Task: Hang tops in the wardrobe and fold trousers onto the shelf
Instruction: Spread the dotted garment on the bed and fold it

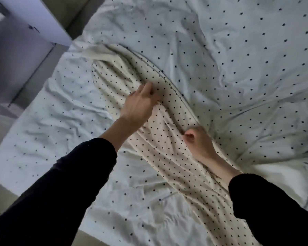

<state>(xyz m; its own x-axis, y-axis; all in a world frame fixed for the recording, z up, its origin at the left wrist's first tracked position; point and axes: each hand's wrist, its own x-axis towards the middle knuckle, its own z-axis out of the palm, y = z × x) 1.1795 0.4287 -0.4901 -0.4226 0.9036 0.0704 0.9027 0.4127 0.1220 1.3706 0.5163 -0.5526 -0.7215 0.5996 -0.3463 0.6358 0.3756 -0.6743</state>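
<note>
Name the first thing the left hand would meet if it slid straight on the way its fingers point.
Probably more of the cream dotted trousers: the left hand points up-right along them, toward their raised fold.

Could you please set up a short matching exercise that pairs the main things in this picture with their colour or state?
Things:
1. trousers
2. bed cover
3. left hand
4. sleeves

Descriptions:
A. pale blue-white, sparse dark dots
B. black
C. cream, dense small dots, lying lengthwise
D. fingers pressed into cream fabric

Pairs: 1-C, 2-A, 3-D, 4-B
</note>
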